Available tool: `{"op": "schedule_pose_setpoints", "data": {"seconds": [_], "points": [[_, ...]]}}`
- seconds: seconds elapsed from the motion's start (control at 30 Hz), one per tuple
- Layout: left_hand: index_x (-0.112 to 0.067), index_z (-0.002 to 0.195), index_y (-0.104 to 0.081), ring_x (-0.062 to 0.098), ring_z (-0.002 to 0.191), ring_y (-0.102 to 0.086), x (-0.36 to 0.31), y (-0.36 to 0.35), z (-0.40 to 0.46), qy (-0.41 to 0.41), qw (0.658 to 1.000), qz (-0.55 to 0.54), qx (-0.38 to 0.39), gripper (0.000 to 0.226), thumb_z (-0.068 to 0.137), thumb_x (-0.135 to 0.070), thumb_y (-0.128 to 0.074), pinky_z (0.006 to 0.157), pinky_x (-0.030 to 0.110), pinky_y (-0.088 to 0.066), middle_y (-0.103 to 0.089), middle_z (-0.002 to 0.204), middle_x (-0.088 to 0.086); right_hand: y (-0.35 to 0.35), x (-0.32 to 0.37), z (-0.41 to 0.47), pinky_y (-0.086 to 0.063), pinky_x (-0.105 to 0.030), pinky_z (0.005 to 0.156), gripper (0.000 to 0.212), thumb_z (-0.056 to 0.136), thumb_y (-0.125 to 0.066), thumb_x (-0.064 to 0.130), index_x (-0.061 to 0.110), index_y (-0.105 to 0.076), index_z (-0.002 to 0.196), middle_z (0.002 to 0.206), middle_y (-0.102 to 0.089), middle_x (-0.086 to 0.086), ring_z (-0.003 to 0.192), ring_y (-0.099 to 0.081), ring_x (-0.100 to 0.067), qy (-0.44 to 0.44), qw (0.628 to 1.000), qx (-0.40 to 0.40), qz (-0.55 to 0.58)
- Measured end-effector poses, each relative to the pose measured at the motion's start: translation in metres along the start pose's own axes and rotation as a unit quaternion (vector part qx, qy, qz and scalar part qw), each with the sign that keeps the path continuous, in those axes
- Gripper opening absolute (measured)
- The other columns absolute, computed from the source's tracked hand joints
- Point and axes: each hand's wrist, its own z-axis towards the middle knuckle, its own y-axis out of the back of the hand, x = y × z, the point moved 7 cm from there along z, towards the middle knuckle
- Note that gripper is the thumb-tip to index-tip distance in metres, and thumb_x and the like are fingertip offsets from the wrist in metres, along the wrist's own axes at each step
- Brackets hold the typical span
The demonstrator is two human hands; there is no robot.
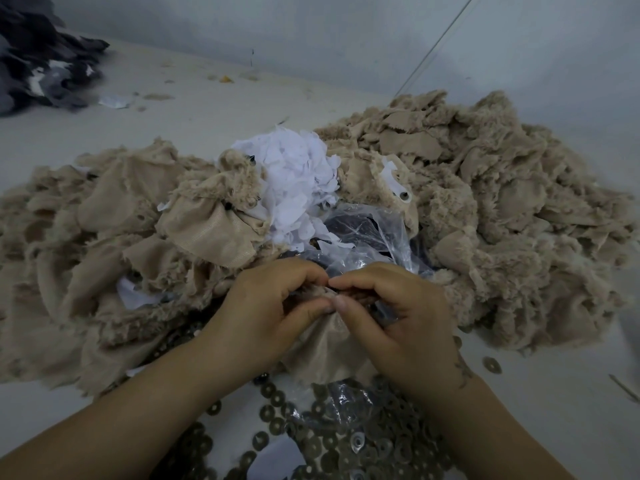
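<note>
My left hand (pixel 266 306) and my right hand (pixel 398 313) meet at the middle of the view, fingertips together. Both pinch the top of one beige plush fabric piece (pixel 325 351), whose smooth backing hangs down between my wrists. What lies under my fingertips is hidden. Below my hands, several round metal washers (pixel 346 434) are scattered over a clear plastic bag.
Piles of beige plush pieces lie left (pixel 86 237) and right (pixel 485 202). A heap of white paper scraps (pixel 294 174) sits behind a clear plastic bag with dark contents (pixel 363 233). Dark fabric (pixel 38 57) lies at the far left. A grey wall (pixel 346 29) stands behind.
</note>
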Motion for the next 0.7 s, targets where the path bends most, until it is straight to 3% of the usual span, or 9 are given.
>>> {"op": "schedule_pose_setpoints", "data": {"seconds": [0.1,0.27,0.47,0.6,0.7], "points": [[-0.008,0.095,-0.066,0.0,0.076,-0.045,-0.007,-0.004,0.003,-0.043,0.996,0.069,0.025,0.03,0.092,-0.035,-0.053,0.071,0.01,-0.034,-0.052,0.082,-0.011,-0.001,-0.007,-0.001,-0.051,-0.012,0.073,0.012,0.087,-0.072,0.019,0.018,-0.075,0.098,0.089,-0.072,0.013,0.083,-0.069,0.0,-0.035,0.999,-0.005,0.041],[-0.003,0.093,-0.066,0.014,0.073,-0.051,-0.015,-0.008,0.003,-0.077,0.99,0.116,0.034,0.034,0.096,-0.031,-0.048,0.068,0.026,-0.042,-0.059,0.079,0.002,-0.004,-0.017,-0.003,-0.055,-0.016,0.072,0.018,0.081,-0.076,0.012,0.024,-0.073,0.094,0.086,-0.075,0.01,0.08,-0.072,-0.006,-0.1,0.986,-0.011,0.136],[-0.002,0.096,-0.063,0.002,0.08,-0.041,-0.013,-0.002,0.001,-0.062,0.995,0.071,0.01,0.031,0.096,-0.029,-0.048,0.076,0.017,-0.036,-0.05,0.091,-0.008,-0.008,-0.024,-0.002,-0.056,-0.019,0.073,0.02,0.076,-0.077,0.005,0.013,-0.074,0.093,0.085,-0.075,-0.001,0.079,-0.072,-0.011,-0.177,0.935,0.037,0.306],[-0.003,0.1,-0.062,0.007,0.081,-0.045,-0.011,-0.007,0.001,-0.058,0.995,0.071,0.049,0.032,0.098,-0.03,-0.044,0.075,0.02,-0.037,-0.051,0.092,-0.008,-0.006,-0.022,-0.003,-0.056,-0.018,0.074,0.018,0.078,-0.078,0.009,0.016,-0.074,0.094,0.087,-0.075,0.001,0.08,-0.073,-0.012,-0.147,0.958,0.021,0.245],[-0.005,0.102,-0.062,0.004,0.082,-0.041,-0.01,-0.007,0.002,-0.056,0.995,0.064,0.057,0.029,0.099,-0.028,-0.044,0.077,0.014,-0.033,-0.046,0.093,-0.012,-0.005,-0.021,-0.004,-0.055,-0.017,0.071,0.015,0.079,-0.076,0.011,0.014,-0.073,0.094,0.086,-0.075,0.002,0.077,-0.071,-0.009,-0.142,0.957,-0.001,0.255]]}}
